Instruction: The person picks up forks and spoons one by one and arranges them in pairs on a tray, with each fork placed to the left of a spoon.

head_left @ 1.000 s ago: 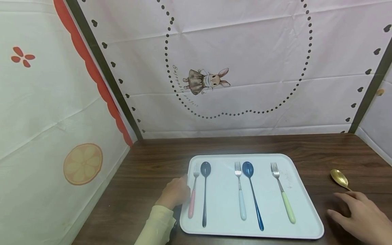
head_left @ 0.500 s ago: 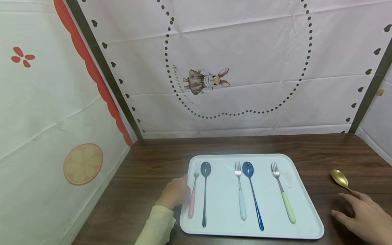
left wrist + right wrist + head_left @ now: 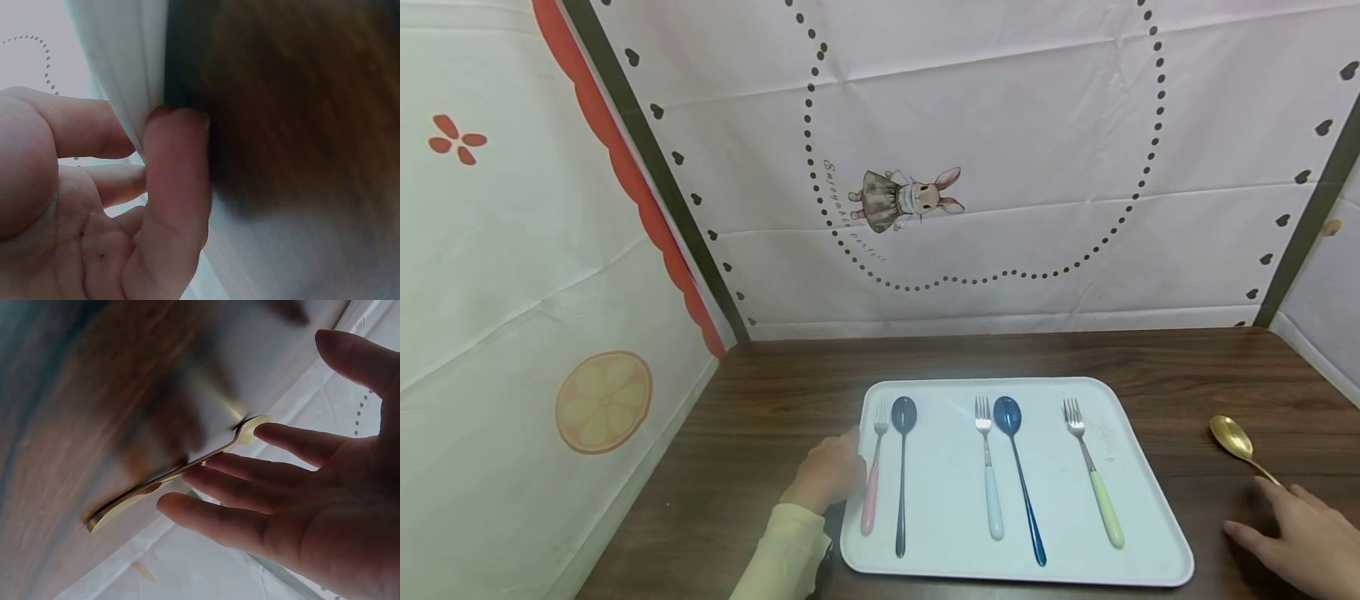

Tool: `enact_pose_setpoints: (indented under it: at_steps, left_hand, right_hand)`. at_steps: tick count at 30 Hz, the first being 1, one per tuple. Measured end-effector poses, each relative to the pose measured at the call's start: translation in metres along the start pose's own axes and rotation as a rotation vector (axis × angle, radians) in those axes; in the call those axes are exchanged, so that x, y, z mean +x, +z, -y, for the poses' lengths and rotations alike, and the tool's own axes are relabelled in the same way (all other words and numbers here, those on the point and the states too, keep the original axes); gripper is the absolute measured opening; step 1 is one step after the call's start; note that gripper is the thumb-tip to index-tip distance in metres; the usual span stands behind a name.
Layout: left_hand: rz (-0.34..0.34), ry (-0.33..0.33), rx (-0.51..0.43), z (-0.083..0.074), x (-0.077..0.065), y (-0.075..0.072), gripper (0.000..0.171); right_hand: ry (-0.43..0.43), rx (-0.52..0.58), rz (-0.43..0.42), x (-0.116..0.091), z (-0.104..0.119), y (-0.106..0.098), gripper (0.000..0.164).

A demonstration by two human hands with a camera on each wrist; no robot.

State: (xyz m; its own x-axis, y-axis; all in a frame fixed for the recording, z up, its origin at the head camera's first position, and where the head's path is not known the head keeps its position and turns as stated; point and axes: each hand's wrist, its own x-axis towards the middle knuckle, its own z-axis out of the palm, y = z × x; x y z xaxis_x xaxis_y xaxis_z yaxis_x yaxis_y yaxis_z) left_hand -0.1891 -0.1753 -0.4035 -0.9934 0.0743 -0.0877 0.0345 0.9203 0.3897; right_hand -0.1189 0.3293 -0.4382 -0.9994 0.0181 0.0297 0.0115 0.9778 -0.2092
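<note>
A white tray point(image 3: 947, 517) lies on the brown table, carrying forks and spoons. My left hand point(image 3: 827, 473) grips its left rim; in the left wrist view its fingers bend around the white edge point(image 3: 119, 56). On the table right of the tray lies a gold spoon point(image 3: 1231, 435). My right hand point(image 3: 1303, 533) is at the handle end of that spoon, thumb spread apart. In the right wrist view, the outstretched fingers point(image 3: 237, 487) lie along the spoon point(image 3: 181, 469); whether they touch it I cannot tell.
On the tray lie a pink-handled fork point(image 3: 870, 500), a dark spoon point(image 3: 903, 417), a light blue-handled fork point(image 3: 992, 500), a blue spoon point(image 3: 1009, 415) and a green-handled fork point(image 3: 1105, 508). A printed cloth wall point(image 3: 1037, 208) stands behind the table, another wall point(image 3: 497, 292) at left.
My right hand has shifted right and slightly toward me, uncovering more of the gold spoon's handle. The left hand and the tray have stayed put.
</note>
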Motion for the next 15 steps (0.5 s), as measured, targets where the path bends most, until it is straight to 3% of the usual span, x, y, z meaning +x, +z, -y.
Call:
enact_pose_setpoints:
  at_steps: [7, 12, 15]
  left_hand:
    - [-0.005, 0.004, 0.003, 0.0010, 0.0000, 0.0003, 0.026]
    - [-0.004, 0.002, 0.010, 0.0004, -0.0013, -0.0004, 0.024]
    - [-0.004, 0.001, 0.011, 0.0005, -0.0013, -0.0006, 0.025]
  right_hand:
    - [0.007, -0.036, -0.059, 0.0017, -0.0024, 0.0001, 0.067]
    - [-0.051, -0.064, -0.072, 0.0031, -0.0065, -0.0018, 0.056]
    - [-0.043, -0.083, -0.054, 0.0052, -0.0093, -0.0015, 0.051]
